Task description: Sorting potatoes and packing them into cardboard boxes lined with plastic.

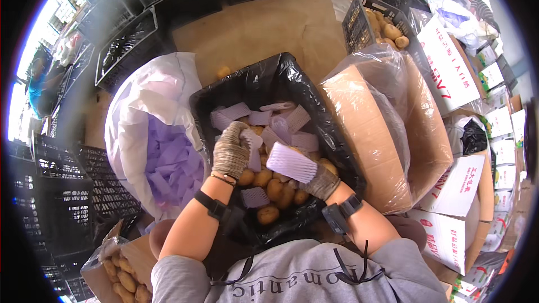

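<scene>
In front of me stands a crate lined with black plastic film [337,143]. Loose potatoes [276,189] fill its near part, and pale purple foam net sleeves [298,118] lie over the far part. My left hand [230,151], in a knitted work glove, pinches a foam net sleeve [254,151] above the potatoes. My gloved right hand [323,183] grips another foam net sleeve [290,162], which hides most of its fingers. A bit of potato shows behind that sleeve's upper edge; whether one is inside I cannot tell. A single sleeve [255,197] rests on the near potatoes.
At left, a white sack [126,147] holds purple foam sleeves [172,164]. A cardboard box with a clear liner [374,134] adjoins the crate's right side. Potatoes fill a black crate [358,25] behind and a carton [143,252] at lower left. People [37,86] are in the background.
</scene>
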Demonstrator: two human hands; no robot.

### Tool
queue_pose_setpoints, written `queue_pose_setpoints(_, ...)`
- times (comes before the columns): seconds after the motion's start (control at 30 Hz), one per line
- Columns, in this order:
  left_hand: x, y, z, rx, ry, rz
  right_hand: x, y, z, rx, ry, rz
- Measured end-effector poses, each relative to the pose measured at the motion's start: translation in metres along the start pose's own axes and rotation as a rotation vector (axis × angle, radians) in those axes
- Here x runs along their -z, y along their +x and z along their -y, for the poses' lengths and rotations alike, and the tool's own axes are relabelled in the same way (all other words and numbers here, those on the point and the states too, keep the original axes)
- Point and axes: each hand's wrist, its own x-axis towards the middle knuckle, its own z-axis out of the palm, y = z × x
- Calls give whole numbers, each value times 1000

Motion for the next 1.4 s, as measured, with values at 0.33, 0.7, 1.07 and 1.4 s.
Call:
queue_pose_setpoints(0.33,-109,-47,-21,744,-1769,596,-26,-72,83,322,-760,-334)
queue_pose_setpoints(0.7,-17,-51,-177,-94,-557,338,13,-102,101,584,-969,-953)
queue_pose_setpoints(1.07,-22,-29,-196,-708,-411,283,27,-113,66,659,-880,-422)
queue_pose_setpoints(1.4,-4,-29,-182,403,-1486,280,-21,-119,120,115,651,-156)
